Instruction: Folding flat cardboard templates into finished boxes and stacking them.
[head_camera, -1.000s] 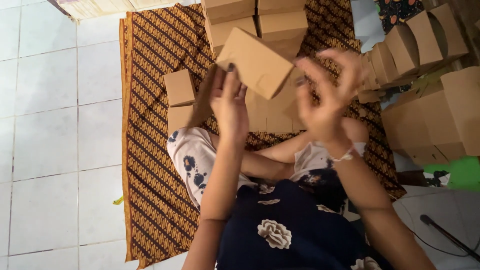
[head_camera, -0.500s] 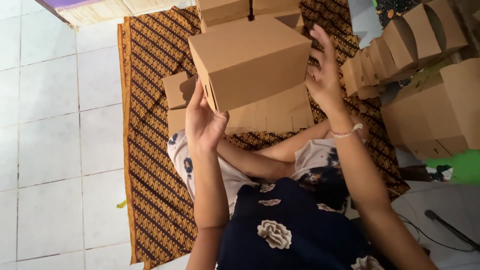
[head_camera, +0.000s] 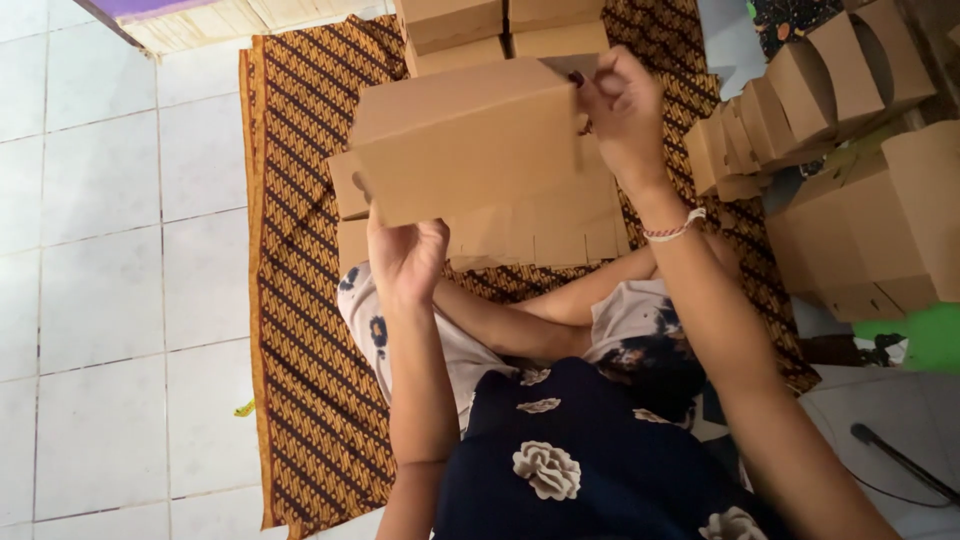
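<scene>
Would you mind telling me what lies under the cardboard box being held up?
Under the cardboard box lie flat cardboard blanks on a patterned brown mat. The box covers most of them, so their number stays hidden.

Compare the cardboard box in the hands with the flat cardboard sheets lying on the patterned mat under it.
The cardboard box is folded into a closed block; the flat cardboard sheets are still unfolded, with notched flaps along their edge. The box is held in the air by the left hand and right hand; the sheets rest on the patterned mat. Both are plain brown cardboard.
</scene>
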